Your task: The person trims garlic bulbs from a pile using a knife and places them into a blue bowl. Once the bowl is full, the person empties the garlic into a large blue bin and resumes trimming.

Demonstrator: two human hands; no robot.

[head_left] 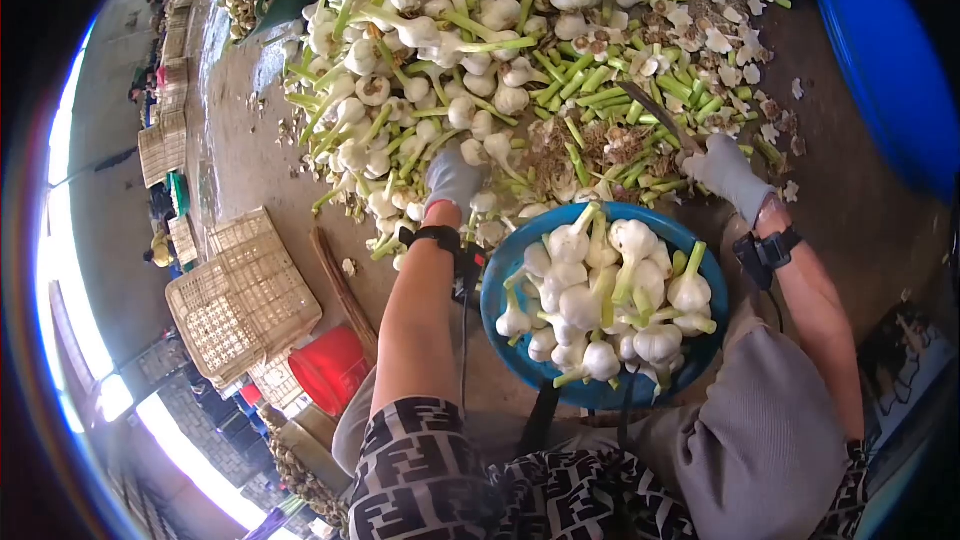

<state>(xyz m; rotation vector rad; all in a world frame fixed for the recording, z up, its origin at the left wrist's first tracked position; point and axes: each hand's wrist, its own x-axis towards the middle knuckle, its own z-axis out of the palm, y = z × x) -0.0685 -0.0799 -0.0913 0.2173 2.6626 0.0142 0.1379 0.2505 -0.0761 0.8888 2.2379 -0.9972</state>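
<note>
My left hand (456, 180), in a grey glove, reaches into the near edge of a large pile of garlic bulbs (410, 32). A bulb (473, 152) sits right at its fingertips, which are mostly hidden among the garlic. In my gloved right hand (728, 176) is a knife (655, 112), its dark blade pointing up and left over cut green stems (605, 100). Between my knees stands a blue basin (498, 325) heaped with trimmed garlic bulbs (585, 305) on short stalks.
Papery roots and skins (715, 30) litter the ground at the pile's right. A large blue tub (880, 60) stands at the far right. On the left are a woven crate (245, 290), a red bucket (335, 370) and a wooden stick (342, 292). More crates (165, 145) line the background.
</note>
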